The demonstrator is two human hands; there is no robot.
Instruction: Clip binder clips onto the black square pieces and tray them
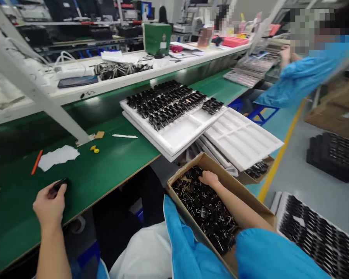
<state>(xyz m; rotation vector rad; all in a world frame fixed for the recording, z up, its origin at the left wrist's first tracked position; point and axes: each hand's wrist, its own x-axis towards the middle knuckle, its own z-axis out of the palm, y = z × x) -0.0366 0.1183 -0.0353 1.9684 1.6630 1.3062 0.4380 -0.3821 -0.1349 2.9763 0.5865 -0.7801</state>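
My left hand [50, 201] is closed on a small black object [61, 183] over the green table [104, 170], near its front edge. My right hand [208, 179] reaches into a long cardboard box [174, 185] filled with black binder clips [205, 209]. Its fingertips touch the clips at the far end of the box, and what they pinch, if anything, is hidden. Beyond the box, a white foam tray [180, 135] holds rows of black clips [165, 101], with a bare compartment at its near side.
White divided trays [244, 135] lean right of the filled tray. On the table are a white pen [125, 136], an orange pen [37, 162], torn paper [59, 157] and yellow pieces [96, 150]. A person in blue [305, 77] sits at the right. Clip-filled trays [320, 236] stand lower right.
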